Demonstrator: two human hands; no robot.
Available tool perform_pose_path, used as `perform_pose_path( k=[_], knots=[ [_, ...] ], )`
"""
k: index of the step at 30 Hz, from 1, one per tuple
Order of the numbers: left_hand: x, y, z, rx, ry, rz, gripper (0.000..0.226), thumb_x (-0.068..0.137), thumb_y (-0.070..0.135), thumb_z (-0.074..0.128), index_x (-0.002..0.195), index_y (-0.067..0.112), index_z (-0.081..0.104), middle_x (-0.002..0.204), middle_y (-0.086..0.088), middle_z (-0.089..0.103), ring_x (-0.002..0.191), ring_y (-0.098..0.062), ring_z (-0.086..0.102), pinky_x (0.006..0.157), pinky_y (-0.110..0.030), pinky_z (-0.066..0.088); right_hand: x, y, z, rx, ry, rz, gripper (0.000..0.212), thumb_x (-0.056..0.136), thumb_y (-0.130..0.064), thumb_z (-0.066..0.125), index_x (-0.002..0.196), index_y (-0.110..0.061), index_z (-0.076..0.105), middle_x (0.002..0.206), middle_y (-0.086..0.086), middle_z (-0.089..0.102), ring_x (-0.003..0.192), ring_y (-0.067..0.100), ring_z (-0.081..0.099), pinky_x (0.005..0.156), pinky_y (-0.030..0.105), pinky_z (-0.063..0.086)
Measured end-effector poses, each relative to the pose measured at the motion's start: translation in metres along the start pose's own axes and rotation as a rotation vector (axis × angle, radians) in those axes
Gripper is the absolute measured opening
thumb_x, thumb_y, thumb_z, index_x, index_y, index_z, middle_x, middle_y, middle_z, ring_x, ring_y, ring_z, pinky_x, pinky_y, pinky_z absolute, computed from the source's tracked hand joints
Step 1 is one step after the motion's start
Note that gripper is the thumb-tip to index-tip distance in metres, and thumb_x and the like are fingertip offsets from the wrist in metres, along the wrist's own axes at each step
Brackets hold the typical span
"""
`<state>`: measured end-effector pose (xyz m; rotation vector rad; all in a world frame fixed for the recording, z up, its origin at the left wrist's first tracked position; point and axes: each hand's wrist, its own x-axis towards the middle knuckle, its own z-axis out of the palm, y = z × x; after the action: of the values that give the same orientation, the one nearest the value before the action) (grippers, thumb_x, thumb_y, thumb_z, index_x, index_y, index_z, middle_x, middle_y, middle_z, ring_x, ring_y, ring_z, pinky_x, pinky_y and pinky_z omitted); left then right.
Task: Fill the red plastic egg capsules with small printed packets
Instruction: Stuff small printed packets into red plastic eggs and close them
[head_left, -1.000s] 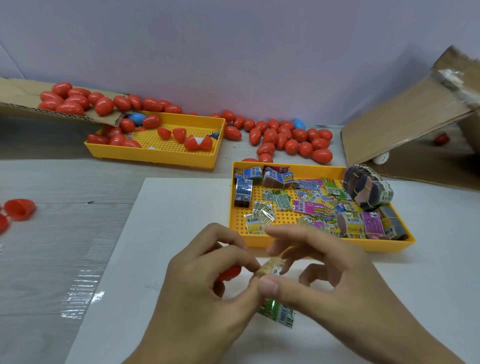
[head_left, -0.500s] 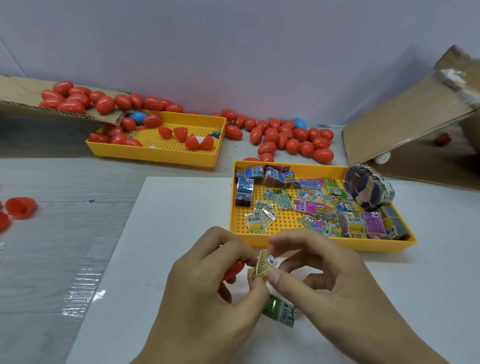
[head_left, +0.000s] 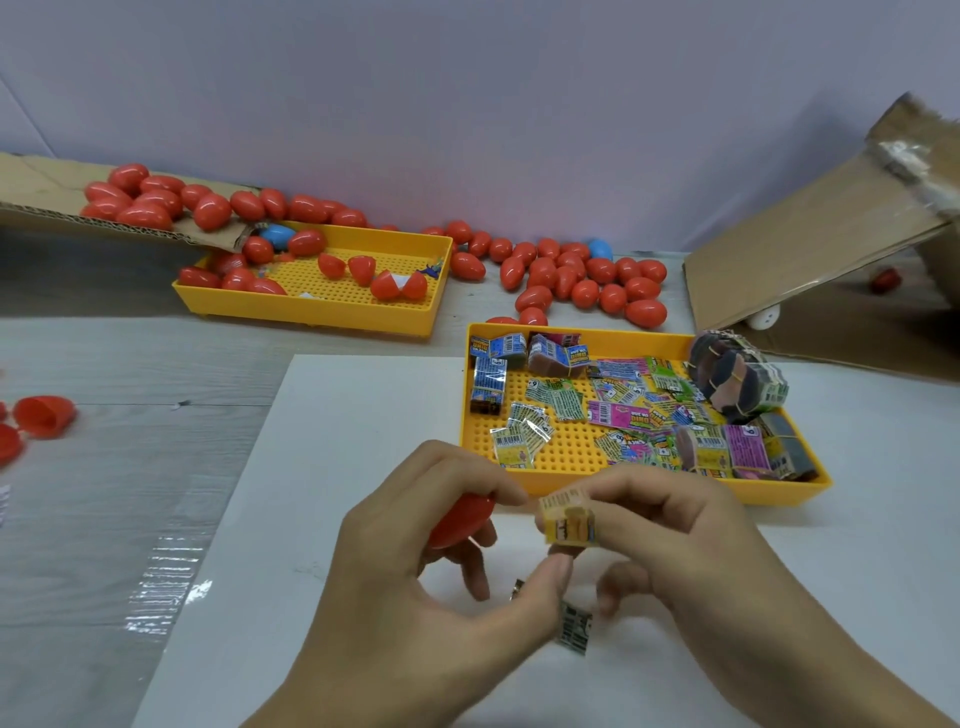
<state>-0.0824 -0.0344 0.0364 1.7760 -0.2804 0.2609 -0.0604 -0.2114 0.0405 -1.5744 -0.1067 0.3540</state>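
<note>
Head view looks down on a white board (head_left: 332, 467) with both hands meeting just in front of the near yellow tray (head_left: 550, 486). Left hand (head_left: 415, 587) curls its fingers round a red egg half (head_left: 460, 519), while its thumb reaches across toward the right hand. Right hand (head_left: 675, 525) pinches a small yellow packet (head_left: 566, 519) between thumb and fingertips, holding it just right of the egg half, near but apart from it. Below the hands, a dark packet with a barcode (head_left: 574, 626) lies on the board, partly hidden by the left thumb.

That near tray holds loose printed packets (head_left: 618, 410) in many colours, small blue boxes (head_left: 488, 382) at its far left corner, and a banded bundle (head_left: 737, 379) at its far right corner. Beyond the tray to the left sits a second yellow tray (head_left: 311, 306) with red egg halves and a blue egg. Directly behind the near tray a cluster of closed red eggs (head_left: 582, 283) lies on the table, and more red eggs (head_left: 145, 200) rest on a cardboard flap (head_left: 31, 187) further left. Right of the near tray, a cardboard sheet (head_left: 800, 244) leans up. Far left of the board, open red halves (head_left: 44, 415) lie on the table.
</note>
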Motion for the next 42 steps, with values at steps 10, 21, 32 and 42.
perform_pose_path(
  k=[10, 21, 32, 42],
  knots=[
    [-0.007, -0.006, 0.006, -0.138, 0.024, -0.207, 0.026, 0.058, 0.048, 0.08, 0.071, 0.026, 0.074, 0.078, 0.008, 0.065, 0.052, -0.01, 0.058, 0.049, -0.02, 0.045, -0.001, 0.002, 0.002, -0.064, 0.055, 0.017, 0.013, 0.075, -0.026, 0.069, 0.067, -0.019, 0.076, 0.063, 0.007, 0.069, 0.048, 0.01, 0.059, 0.044, 0.021, 0.045],
    [-0.007, -0.009, 0.006, -0.381, 0.035, -0.381, 0.033, 0.052, 0.038, 0.083, 0.068, 0.011, 0.071, 0.064, -0.007, 0.058, 0.038, -0.019, 0.047, 0.043, -0.024, 0.042, -0.004, 0.006, 0.003, -0.313, 0.153, -0.298, 0.016, 0.063, -0.041, 0.077, 0.072, -0.03, 0.071, 0.088, -0.008, 0.061, 0.077, 0.013, 0.065, 0.047, 0.026, 0.046],
    [-0.007, -0.006, 0.0, -0.401, -0.09, -0.366, 0.022, 0.058, 0.034, 0.077, 0.068, 0.015, 0.07, 0.058, -0.002, 0.056, 0.034, -0.018, 0.04, 0.04, -0.02, 0.038, -0.007, 0.005, 0.005, -0.258, -0.109, -0.282, 0.041, 0.078, -0.017, 0.067, 0.11, -0.043, 0.071, 0.104, -0.012, 0.068, 0.093, 0.013, 0.065, 0.066, 0.022, 0.052],
    [-0.005, -0.004, -0.002, -0.513, -0.133, -0.426, 0.029, 0.057, 0.023, 0.076, 0.084, 0.019, 0.065, 0.066, -0.005, 0.061, 0.043, -0.017, 0.037, 0.041, -0.018, 0.032, -0.007, 0.003, 0.004, -0.257, -0.13, -0.263, 0.049, 0.072, -0.007, 0.062, 0.107, -0.039, 0.075, 0.081, -0.01, 0.06, 0.073, 0.007, 0.056, 0.058, 0.024, 0.045]
  ],
)
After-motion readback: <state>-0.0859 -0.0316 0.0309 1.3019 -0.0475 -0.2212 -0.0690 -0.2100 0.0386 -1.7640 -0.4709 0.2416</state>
